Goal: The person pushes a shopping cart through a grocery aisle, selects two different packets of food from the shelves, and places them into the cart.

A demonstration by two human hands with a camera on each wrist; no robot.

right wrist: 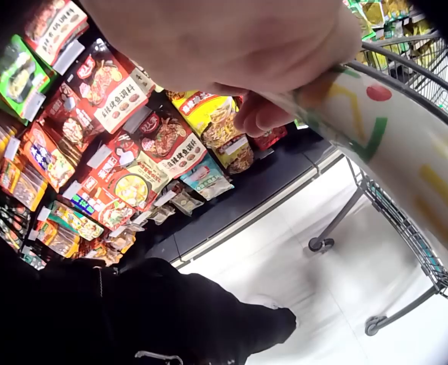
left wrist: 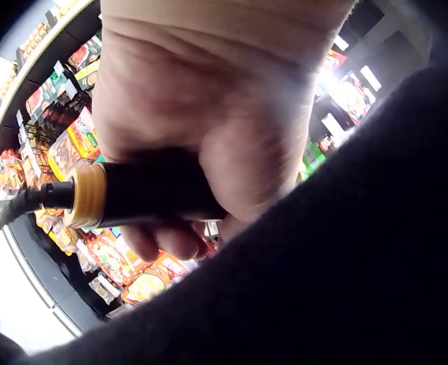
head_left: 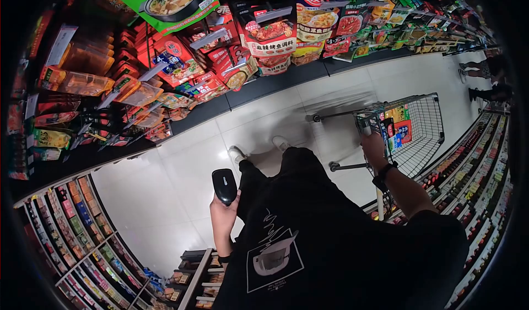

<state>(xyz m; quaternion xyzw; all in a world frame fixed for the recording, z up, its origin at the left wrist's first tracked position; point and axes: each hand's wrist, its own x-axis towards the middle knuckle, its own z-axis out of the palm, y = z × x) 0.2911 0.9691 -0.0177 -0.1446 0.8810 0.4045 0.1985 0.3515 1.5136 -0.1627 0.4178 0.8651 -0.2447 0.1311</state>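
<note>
My left hand (head_left: 223,216) grips a black corded handheld device (head_left: 224,186) with a rounded, glossy head and a small white mark on it. In the left wrist view the dark handle (left wrist: 155,194) lies across the palm, and a gold ring (left wrist: 87,196) circles its end where a cord (left wrist: 11,209) leaves. On the other side, my right hand (head_left: 373,147) holds the handle bar of a wire shopping cart (head_left: 424,136). The right wrist view shows that bar (right wrist: 406,144) as white with coloured marks, with curled fingertips beneath the hand. Colourful packets (head_left: 404,131) lie in the cart.
A shelf with hanging seasoning pouches (head_left: 270,34) runs along the far side, above a dark base ledge (head_left: 275,84). More stocked shelves (head_left: 82,238) stand at the lower left and right. Other people's legs (head_left: 479,79) show at the far right on the pale floor (head_left: 165,194).
</note>
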